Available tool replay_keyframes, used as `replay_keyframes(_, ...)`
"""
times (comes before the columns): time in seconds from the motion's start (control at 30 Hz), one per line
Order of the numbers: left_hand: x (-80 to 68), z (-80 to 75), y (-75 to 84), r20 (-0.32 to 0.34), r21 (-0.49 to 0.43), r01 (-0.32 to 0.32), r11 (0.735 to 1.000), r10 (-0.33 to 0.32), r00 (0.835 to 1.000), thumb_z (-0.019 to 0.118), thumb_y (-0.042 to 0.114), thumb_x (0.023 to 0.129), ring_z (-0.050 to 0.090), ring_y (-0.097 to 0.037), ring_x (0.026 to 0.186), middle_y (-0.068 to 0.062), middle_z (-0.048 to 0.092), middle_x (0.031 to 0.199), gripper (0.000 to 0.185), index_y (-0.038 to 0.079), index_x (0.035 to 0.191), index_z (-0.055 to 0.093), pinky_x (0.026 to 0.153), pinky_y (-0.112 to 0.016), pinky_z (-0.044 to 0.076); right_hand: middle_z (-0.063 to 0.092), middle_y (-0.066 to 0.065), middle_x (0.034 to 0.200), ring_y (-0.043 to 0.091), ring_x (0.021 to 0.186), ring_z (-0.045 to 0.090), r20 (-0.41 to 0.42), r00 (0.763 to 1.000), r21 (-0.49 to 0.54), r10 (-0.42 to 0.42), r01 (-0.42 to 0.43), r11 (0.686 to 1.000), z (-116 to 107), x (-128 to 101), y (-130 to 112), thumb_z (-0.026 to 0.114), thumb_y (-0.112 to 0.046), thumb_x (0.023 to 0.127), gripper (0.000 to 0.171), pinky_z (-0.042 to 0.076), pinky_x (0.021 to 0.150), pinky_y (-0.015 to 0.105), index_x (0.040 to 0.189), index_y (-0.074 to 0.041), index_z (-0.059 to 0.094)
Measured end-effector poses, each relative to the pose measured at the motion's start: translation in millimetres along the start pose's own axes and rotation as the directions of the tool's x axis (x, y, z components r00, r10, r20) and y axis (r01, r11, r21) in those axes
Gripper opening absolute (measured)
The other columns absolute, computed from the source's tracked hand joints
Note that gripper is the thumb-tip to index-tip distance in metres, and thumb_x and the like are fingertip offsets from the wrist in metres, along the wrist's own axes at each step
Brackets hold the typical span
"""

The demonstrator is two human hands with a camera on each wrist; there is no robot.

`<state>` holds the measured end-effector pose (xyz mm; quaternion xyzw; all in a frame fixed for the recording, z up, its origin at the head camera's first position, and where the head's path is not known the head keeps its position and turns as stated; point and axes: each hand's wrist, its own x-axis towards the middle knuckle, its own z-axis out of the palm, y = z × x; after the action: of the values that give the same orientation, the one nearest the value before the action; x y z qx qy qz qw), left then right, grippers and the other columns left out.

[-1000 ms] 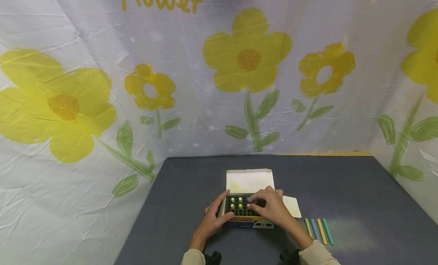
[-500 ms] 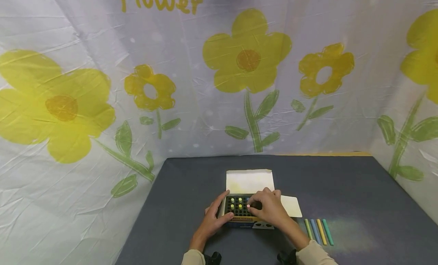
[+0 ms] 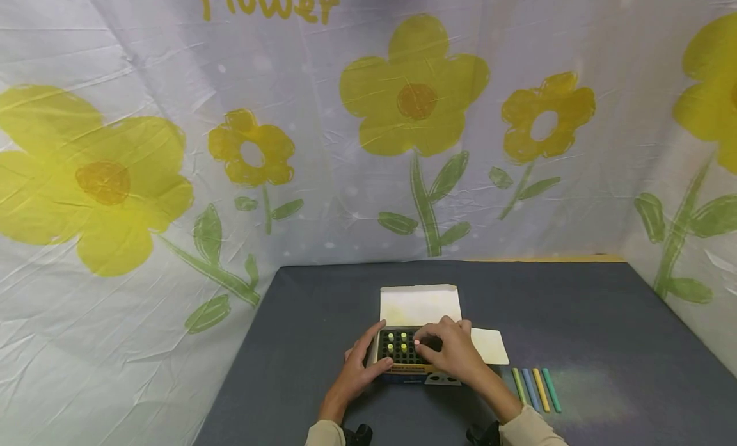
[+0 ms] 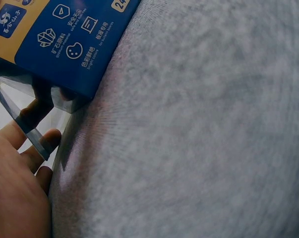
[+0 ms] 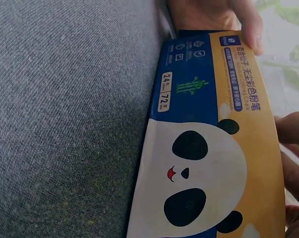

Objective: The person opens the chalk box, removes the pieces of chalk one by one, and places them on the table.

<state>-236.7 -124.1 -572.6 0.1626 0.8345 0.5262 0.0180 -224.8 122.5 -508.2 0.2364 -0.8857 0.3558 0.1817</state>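
A chalk box (image 3: 410, 377) with a panda on its front stands on the dark table, its lid raised at the back. Inside, yellow and green chalk ends show in a dark holder with many holes. My left hand (image 3: 352, 375) holds the box's left end, the thumb on the front edge and the fingers at the far left side. Over the holder's right part, my right hand (image 3: 456, 349) pinches a pink chalk (image 3: 417, 343) between thumb and index finger. That hand hides the right part of the holder. The right wrist view shows the panda front (image 5: 199, 163) close up.
Several chalk sticks (image 3: 536, 390) in green, blue, yellow and teal lie side by side right of the box. The white lid (image 3: 420, 304) rises behind it, and a side flap (image 3: 491, 347) sticks out right. A flower-printed cloth (image 3: 322, 228) hangs behind the table (image 3: 322, 299).
My right hand has shifted slightly left and closed on the pink chalk, which now sits a little higher. The blue chalk beside it has become hidden. My left hand stays on the box.
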Motion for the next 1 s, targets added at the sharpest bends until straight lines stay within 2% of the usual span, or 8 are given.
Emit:
replay_keyframes(0.1, -0.1, 0.3, 0.1, -0.006, 0.002, -0.001, 1.0, 0.001, 1.0, 0.07, 0.037, 0.093, 0.036, -0.038, 0.148, 0.002, 0.039, 0.164, 0.071, 0.045, 0.155, 0.037, 0.108, -0.072, 0.018, 0.071, -0.016, 0.08, 0.007, 0.07, 0.047, -0.037, 0.999, 0.068, -0.023, 0.025, 0.997, -1, 0, 0, 0.083, -0.012, 0.083, 0.015, 0.022, 0.079, 0.04, 0.094, -0.02, 0.077)
replay_keyframes(0.2, 0.3, 0.7, 1.1, -0.02, 0.011, -0.009, 1.0, 0.01, 1.0, 0.071, 0.037, 0.092, 0.042, -0.035, 0.143, 0.0, 0.043, 0.161, 0.071, 0.044, 0.155, 0.039, 0.106, -0.069, 0.025, 0.071, -0.014, 0.078, 0.009, 0.071, 0.049, -0.066, 0.996, 0.133, -0.055, 0.063, 0.989, -2, 2, 1, 0.08, -0.01, 0.087, 0.012, 0.023, 0.082, 0.042, 0.095, -0.018, 0.075)
replay_keyframes(0.3, 0.2, 0.9, 1.3, -0.026, 0.017, -0.02, 1.0, 0.02, 0.999, 0.071, 0.035, 0.091, 0.043, -0.035, 0.142, 0.0, 0.044, 0.16, 0.072, 0.042, 0.155, 0.039, 0.105, -0.069, 0.028, 0.072, -0.01, 0.075, 0.012, 0.071, 0.051, -0.095, 0.992, 0.168, -0.078, 0.093, 0.981, -3, 3, 3, 0.077, -0.009, 0.089, 0.013, 0.023, 0.086, 0.046, 0.099, -0.016, 0.073)
replay_keyframes(0.47, 0.1, 0.4, 1.1, -0.006, 0.01, -0.017, 1.0, 0.017, 1.0, 0.07, 0.034, 0.093, 0.037, -0.038, 0.148, 0.002, 0.039, 0.164, 0.072, 0.043, 0.156, 0.037, 0.108, -0.073, 0.02, 0.073, -0.007, 0.075, 0.012, 0.074, 0.054, -0.179, 0.98, 0.178, -0.092, 0.124, 0.976, -7, 5, 6, 0.076, -0.006, 0.089, 0.021, 0.024, 0.088, 0.047, 0.108, -0.015, 0.072)
replay_keyframes(0.7, 0.4, -0.7, 1.2, 0.007, 0.002, -0.005, 1.0, 0.005, 1.0, 0.07, 0.035, 0.093, 0.035, -0.036, 0.15, 0.005, 0.036, 0.165, 0.072, 0.047, 0.155, 0.036, 0.109, -0.07, 0.018, 0.076, -0.004, 0.078, 0.007, 0.074, 0.057, -0.255, 0.964, 0.244, -0.069, 0.133, 0.961, -16, 8, 12, 0.073, 0.001, 0.09, 0.027, 0.024, 0.092, 0.049, 0.11, -0.018, 0.071)
replay_keyframes(0.8, -0.1, -1.1, 1.3, 0.007, -0.007, -0.003, 1.0, 0.003, 1.0, 0.07, 0.034, 0.093, 0.033, -0.037, 0.15, 0.004, 0.036, 0.165, 0.071, 0.047, 0.155, 0.036, 0.108, -0.071, 0.02, 0.077, -0.003, 0.08, 0.008, 0.076, 0.059, -0.27, 0.963, 0.275, -0.028, 0.105, 0.956, -22, 6, 14, 0.073, 0.002, 0.089, 0.027, 0.025, 0.092, 0.045, 0.11, -0.016, 0.072)
replay_keyframes(0.87, -0.8, -1.3, 1.6, 0.005, -0.01, 0.001, 1.0, -0.001, 1.0, 0.07, 0.034, 0.093, 0.033, -0.037, 0.15, 0.004, 0.036, 0.165, 0.071, 0.047, 0.155, 0.037, 0.107, -0.072, 0.021, 0.077, -0.001, 0.079, 0.009, 0.071, 0.06, -0.269, 0.963, 0.294, -0.007, 0.089, 0.952, -26, 5, 15, 0.073, 0.002, 0.09, 0.026, 0.034, 0.09, 0.041, 0.111, -0.013, 0.073)
replay_keyframes(1.0, -1.6, -1.1, 1.3, -0.003, -0.004, 0.008, 1.0, -0.008, 1.0, 0.071, 0.035, 0.092, 0.034, -0.036, 0.148, 0.004, 0.037, 0.164, 0.071, 0.048, 0.154, 0.037, 0.106, -0.071, 0.024, 0.075, 0.005, 0.078, 0.011, 0.066, 0.06, -0.234, 0.971, 0.351, 0.039, 0.047, 0.935, -37, 0, 22, 0.07, 0.002, 0.093, 0.021, 0.047, 0.071, 0.032, 0.112, -0.006, 0.072)
